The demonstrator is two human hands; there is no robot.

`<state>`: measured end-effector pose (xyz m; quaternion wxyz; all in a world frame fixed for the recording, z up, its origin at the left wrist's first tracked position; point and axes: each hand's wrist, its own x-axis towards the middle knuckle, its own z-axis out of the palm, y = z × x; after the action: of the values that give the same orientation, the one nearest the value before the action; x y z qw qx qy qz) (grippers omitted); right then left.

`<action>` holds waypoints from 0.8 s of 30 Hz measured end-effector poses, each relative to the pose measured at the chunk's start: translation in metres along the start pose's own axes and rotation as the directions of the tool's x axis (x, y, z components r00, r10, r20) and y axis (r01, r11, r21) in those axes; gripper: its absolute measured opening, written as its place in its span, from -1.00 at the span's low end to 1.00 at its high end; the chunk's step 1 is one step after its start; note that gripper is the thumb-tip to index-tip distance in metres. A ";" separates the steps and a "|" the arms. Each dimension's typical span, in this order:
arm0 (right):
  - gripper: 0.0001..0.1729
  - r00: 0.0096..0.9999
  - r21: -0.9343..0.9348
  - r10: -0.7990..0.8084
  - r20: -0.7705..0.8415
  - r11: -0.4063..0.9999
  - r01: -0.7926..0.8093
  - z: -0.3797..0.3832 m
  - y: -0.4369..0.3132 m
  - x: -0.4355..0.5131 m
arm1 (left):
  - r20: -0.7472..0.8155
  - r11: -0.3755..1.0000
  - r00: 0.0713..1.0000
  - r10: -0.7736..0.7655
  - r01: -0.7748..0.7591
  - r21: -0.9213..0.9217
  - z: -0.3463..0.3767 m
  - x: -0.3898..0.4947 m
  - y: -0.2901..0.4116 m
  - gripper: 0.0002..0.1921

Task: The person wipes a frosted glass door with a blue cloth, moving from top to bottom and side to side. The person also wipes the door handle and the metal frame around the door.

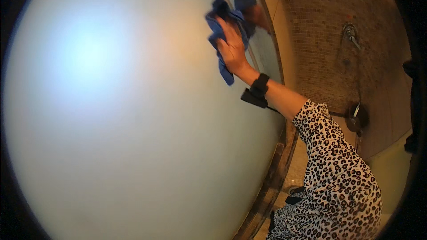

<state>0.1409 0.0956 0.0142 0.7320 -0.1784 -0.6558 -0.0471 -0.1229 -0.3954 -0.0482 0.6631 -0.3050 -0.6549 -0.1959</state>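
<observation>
My right hand (232, 45) presses a crumpled blue cloth (228, 76) against a large frosted glass panel (133, 123), near its upper right edge. The back of the hand faces me, and the fingers lie spread over the cloth, pointing up in the picture. Black straps with a small dark device (255, 96) circle the wrist. A leopard-print sleeve (320, 123) covers the upper arm. Beside the hand, a darker reflection of hand and cloth shows in the clearer glass strip (267, 50), past a thin pale line. My left hand is out of view.
A brown frame or sill (267, 193) borders the panel at lower right. Beyond stands a mosaic-tiled wall (313, 50) with a metal shower mixer (350, 33). Below the mixer is a dark round container (363, 120) with a pale object at it. A beige floor (295, 170) shows beside the leopard-print clothing.
</observation>
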 end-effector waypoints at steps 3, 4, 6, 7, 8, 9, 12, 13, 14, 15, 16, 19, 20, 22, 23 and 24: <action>-0.46 0.995 -0.022 -0.080 -0.052 0.997 0.079 0.001 0.014 -0.024 | -0.044 0.998 0.997 0.061 -0.062 -0.015 0.001 0.028 -0.033 -0.43; -0.46 1.000 -0.035 -0.030 0.000 0.999 0.030 0.001 0.015 -0.030 | -0.048 0.993 0.992 0.115 -0.116 -0.002 0.003 0.039 -0.039 -0.43; -0.48 0.999 -0.056 0.053 -0.011 0.997 -0.053 0.006 0.015 -0.036 | -0.031 0.989 0.990 0.138 -0.136 0.056 -0.002 0.053 -0.043 -0.43; -0.48 0.997 -0.063 0.080 -0.021 0.995 -0.081 0.007 0.014 -0.038 | -0.022 0.990 0.994 0.106 -0.103 0.097 -0.002 0.056 -0.041 -0.42; -0.46 0.994 -0.062 0.102 0.024 0.993 -0.101 0.012 0.008 -0.037 | -0.005 0.983 0.997 0.075 -0.073 0.170 -0.009 0.062 -0.040 -0.42; -0.43 0.991 -0.002 0.130 0.030 0.992 -0.130 0.014 0.004 -0.036 | -0.036 0.993 0.998 0.057 -0.053 0.104 -0.007 0.066 -0.035 -0.41; -0.24 0.988 0.100 0.155 0.026 0.983 -0.157 0.022 -0.025 -0.028 | -0.091 0.998 0.994 0.058 -0.058 0.005 0.002 0.088 -0.020 -0.39; -0.33 0.996 0.078 0.079 0.036 0.994 -0.082 0.023 -0.040 -0.027 | -0.070 0.994 0.994 0.087 -0.083 0.065 0.006 0.095 -0.013 -0.38; -0.40 0.999 0.058 0.002 0.045 0.998 -0.005 0.024 -0.056 -0.023 | -0.049 0.987 0.992 0.113 -0.107 0.123 0.010 0.104 -0.005 -0.37; -0.47 0.995 0.031 -0.067 0.071 0.997 0.065 0.026 -0.070 -0.024 | -0.051 0.992 0.995 0.081 -0.076 0.103 0.012 0.107 0.006 -0.36; -0.71 0.988 0.075 -0.068 0.142 0.996 0.057 0.024 -0.086 -0.019 | -0.065 0.996 0.997 0.049 -0.044 0.076 0.020 0.115 0.020 -0.34; -0.68 0.830 0.245 -0.479 0.286 0.874 0.420 0.013 -0.133 -0.020 | -0.090 0.998 0.994 0.067 -0.067 0.007 0.036 0.132 0.072 -0.35; -0.64 0.797 0.380 -0.556 0.237 0.808 0.450 0.011 -0.145 -0.021 | -0.127 0.829 0.973 -0.192 0.091 -0.552 0.053 0.128 0.103 -0.38; -0.69 0.695 0.424 -0.697 0.180 0.692 0.584 0.008 -0.163 -0.024 | -0.210 0.949 0.977 0.048 -0.111 -0.296 0.065 0.123 0.140 -0.48; -0.72 0.645 0.449 -0.750 0.149 0.632 0.631 0.008 -0.168 -0.027 | -0.186 0.829 0.982 -0.034 -0.076 -0.555 0.074 0.111 0.163 -0.47; -0.74 0.621 0.448 -0.772 0.134 0.606 0.658 0.009 -0.171 -0.028 | -0.187 0.851 0.981 0.055 -0.144 -0.505 0.080 0.103 0.177 -0.34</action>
<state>0.0771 -0.0653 0.0214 0.5543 0.2332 -0.7757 -0.1914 -0.0588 -0.1974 0.0237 0.6182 -0.4879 -0.5043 -0.3543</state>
